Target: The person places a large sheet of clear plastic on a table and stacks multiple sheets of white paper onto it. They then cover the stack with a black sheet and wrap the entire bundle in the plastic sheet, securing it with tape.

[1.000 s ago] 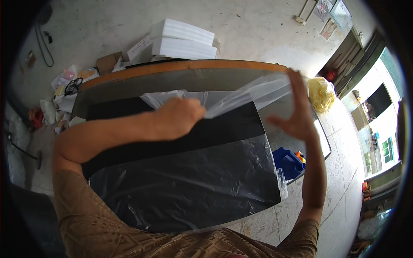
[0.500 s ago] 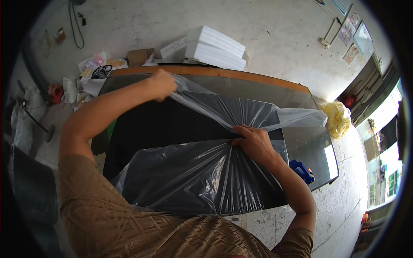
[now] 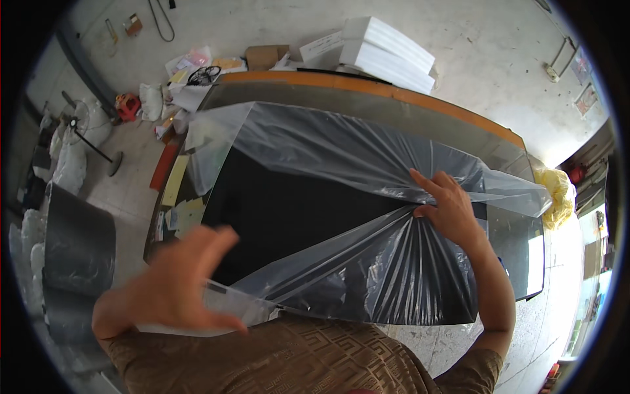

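Observation:
A flat black panel lies on a glass-topped table with an orange far edge. Clear plastic film covers the panel's far and near sides, leaving a dark wedge of bare panel between. My right hand is at the panel's right part, its fingers and thumb closed on the film, whose creases fan out from there. At the near left, my left hand hangs blurred and empty over the near left corner, thumb and fingers wide apart. The film's far left part spreads loosely past the panel's edge.
White foam blocks and a cardboard box stand behind the table. A yellow plastic bundle is at its right end. Papers show at the left. A dark, plastic-wrapped cylinder and a fan stand on the left floor.
My left hand has let go of the film at the far side and come back toward me, opening. The film there now lies spread to the left. My right hand stays on the film.

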Motion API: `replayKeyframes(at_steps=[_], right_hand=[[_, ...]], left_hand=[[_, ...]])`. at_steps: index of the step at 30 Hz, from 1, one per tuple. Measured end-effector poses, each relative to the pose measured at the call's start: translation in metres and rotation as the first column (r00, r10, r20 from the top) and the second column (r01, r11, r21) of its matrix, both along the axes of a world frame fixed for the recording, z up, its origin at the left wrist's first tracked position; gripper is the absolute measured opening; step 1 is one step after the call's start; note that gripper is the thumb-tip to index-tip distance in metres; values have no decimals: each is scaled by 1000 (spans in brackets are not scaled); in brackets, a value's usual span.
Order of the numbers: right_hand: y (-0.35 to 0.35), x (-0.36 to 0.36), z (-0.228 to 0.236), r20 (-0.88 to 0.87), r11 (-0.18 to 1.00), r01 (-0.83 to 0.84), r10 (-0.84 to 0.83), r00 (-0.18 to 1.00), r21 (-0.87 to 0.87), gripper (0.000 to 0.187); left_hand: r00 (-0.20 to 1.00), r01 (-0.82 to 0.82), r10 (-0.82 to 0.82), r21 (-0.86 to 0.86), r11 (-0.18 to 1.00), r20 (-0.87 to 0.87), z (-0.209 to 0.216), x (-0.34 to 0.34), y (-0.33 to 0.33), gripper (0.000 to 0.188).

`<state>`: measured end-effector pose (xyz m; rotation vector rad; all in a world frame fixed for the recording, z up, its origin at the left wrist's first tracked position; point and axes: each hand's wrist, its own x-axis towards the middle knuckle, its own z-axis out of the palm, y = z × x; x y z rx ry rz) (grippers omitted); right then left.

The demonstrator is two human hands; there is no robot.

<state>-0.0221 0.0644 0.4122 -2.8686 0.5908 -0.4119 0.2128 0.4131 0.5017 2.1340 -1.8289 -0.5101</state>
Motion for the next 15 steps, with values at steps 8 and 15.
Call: replayKeyframes(at_steps=[8,15], right_hand=[[4,1,-2,-79,997,-55,51,996,-53,44],[16,15,-1,18,993,-110,111,994,-29,36]], left_hand=[[911,-269,69,460,846,405,-39,32,71,7],[208,-616,307,-119,779,929,-65,222,3,13]])
